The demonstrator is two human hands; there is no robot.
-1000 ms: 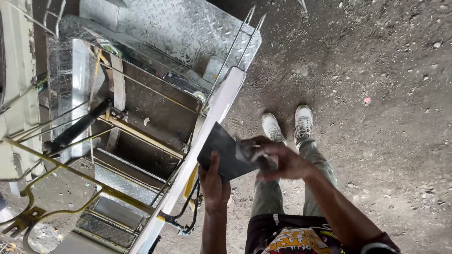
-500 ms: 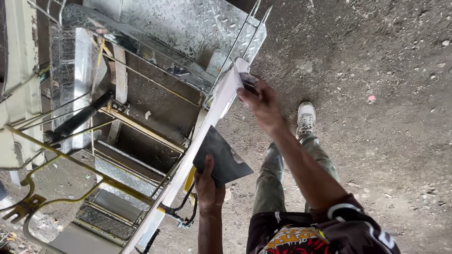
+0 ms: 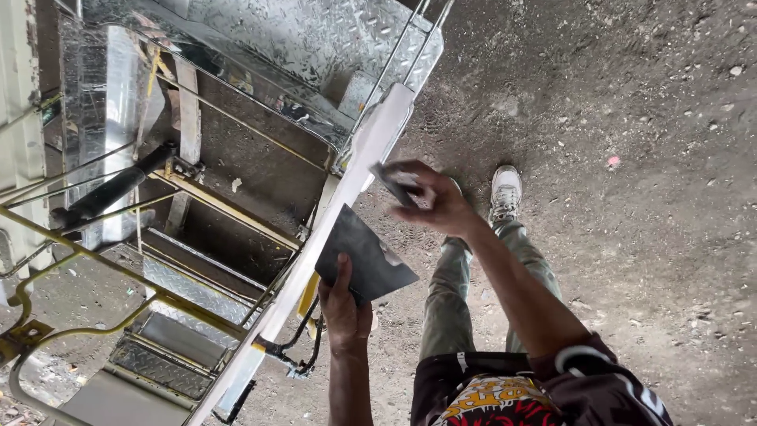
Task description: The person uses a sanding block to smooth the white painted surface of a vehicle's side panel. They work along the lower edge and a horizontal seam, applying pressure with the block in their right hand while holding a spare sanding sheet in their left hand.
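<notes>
My left hand (image 3: 345, 306) grips the lower corner of a dark, flat square plate (image 3: 369, 254) and holds it against a white-painted slanted beam (image 3: 380, 132) of a metal frame. My right hand (image 3: 438, 202) is shut on a small dark flat-bladed tool (image 3: 393, 181). The blade lies at the beam's right edge, just above the plate. Whether the blade touches the beam is unclear because of blur.
Left of the beam are diamond-plate steel steps (image 3: 189, 284), a ribbed steel panel (image 3: 300, 39), yellow rails (image 3: 102, 260) and a black cylinder (image 3: 110, 189). A black hose (image 3: 311, 347) hangs under the beam. Gritty dirt ground (image 3: 631, 197) lies to the right, with my white shoe (image 3: 505, 192) on it.
My right hand left the dark plate, reached up to the white beam with the tool, then slid down it towards the plate. The left hand kept hold of the plate.
</notes>
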